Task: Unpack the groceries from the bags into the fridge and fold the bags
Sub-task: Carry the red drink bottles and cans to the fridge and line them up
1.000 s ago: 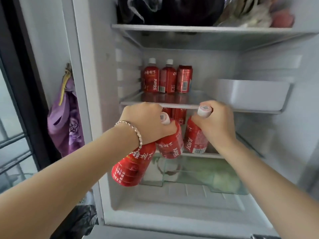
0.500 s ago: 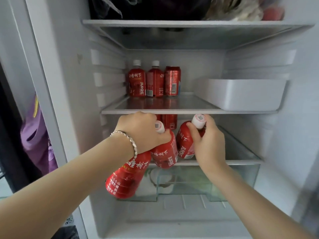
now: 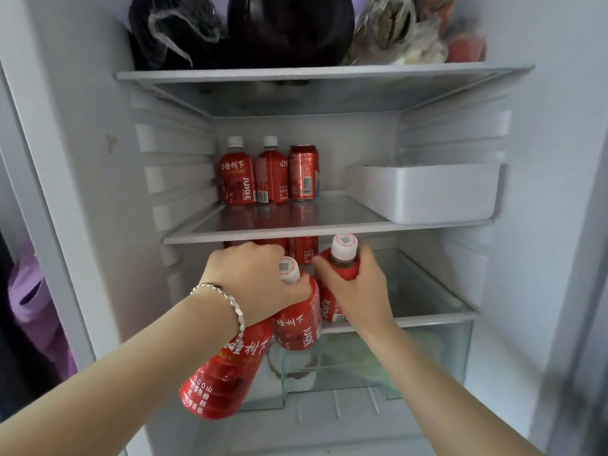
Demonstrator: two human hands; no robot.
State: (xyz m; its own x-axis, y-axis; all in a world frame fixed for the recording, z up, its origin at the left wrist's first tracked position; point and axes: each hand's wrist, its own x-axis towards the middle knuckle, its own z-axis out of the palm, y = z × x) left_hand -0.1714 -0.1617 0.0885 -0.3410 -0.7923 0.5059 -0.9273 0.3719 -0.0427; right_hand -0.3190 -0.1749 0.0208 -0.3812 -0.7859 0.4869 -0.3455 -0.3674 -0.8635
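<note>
I face an open fridge. My left hand (image 3: pixel 253 284) grips two red juice bottles by their necks: one (image 3: pixel 227 373) hangs tilted down to the left, the other (image 3: pixel 297 327) shows its white cap by my thumb. My right hand (image 3: pixel 355 291) holds a third red juice bottle (image 3: pixel 342 261) upright, its base at the lower glass shelf (image 3: pixel 427 317). On the middle shelf (image 3: pixel 329 218) at the back stand two more juice bottles (image 3: pixel 250 174) and a red can (image 3: pixel 303 172).
A white tray (image 3: pixel 424 192) sits on the middle shelf's right side. The top shelf (image 3: pixel 312 74) holds dark bags and wrapped food. Red cans (image 3: pixel 302 250) stand behind my hands on the lower shelf. A clear crisper drawer (image 3: pixel 427 357) lies below. A purple bag (image 3: pixel 36 311) hangs at far left.
Both hands have lowered from the middle shelf's front edge to the lower shelf level. The right hand's bottle now stands upright instead of leaning. My view has moved closer to the fridge.
</note>
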